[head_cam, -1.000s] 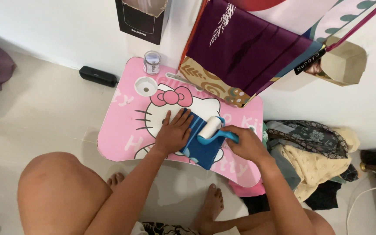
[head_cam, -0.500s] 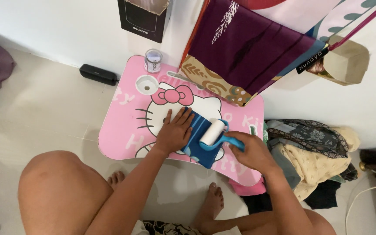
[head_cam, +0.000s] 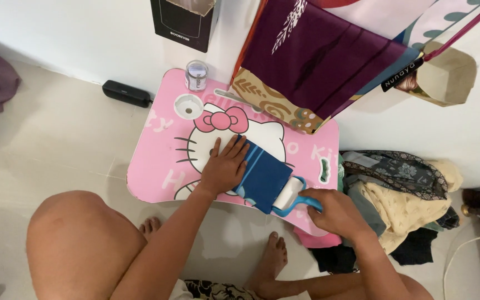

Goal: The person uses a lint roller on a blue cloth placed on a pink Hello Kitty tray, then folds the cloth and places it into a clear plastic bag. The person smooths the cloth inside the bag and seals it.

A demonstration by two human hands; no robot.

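Note:
A folded dark blue cloth (head_cam: 265, 175) with lighter stripes lies on a small pink lap table (head_cam: 159, 161) printed with a cartoon cat. My left hand (head_cam: 224, 165) presses flat on the cloth's left end, fingers spread. My right hand (head_cam: 334, 211) grips the blue handle of a lint roller (head_cam: 290, 194). Its white roll rests on the cloth's lower right corner, near the table's front edge.
A small clear jar (head_cam: 196, 75) and a round cup hole (head_cam: 188, 105) are at the table's back left. Hanging fabrics (head_cam: 329, 61) drape over the back right. A pile of clothes (head_cam: 401, 194) lies on the floor to the right, a black box (head_cam: 126, 93) to the left.
My right hand pulled the lint roller down and right along the cloth, from its upper middle to its lower right corner. My left hand stayed pressed on the cloth.

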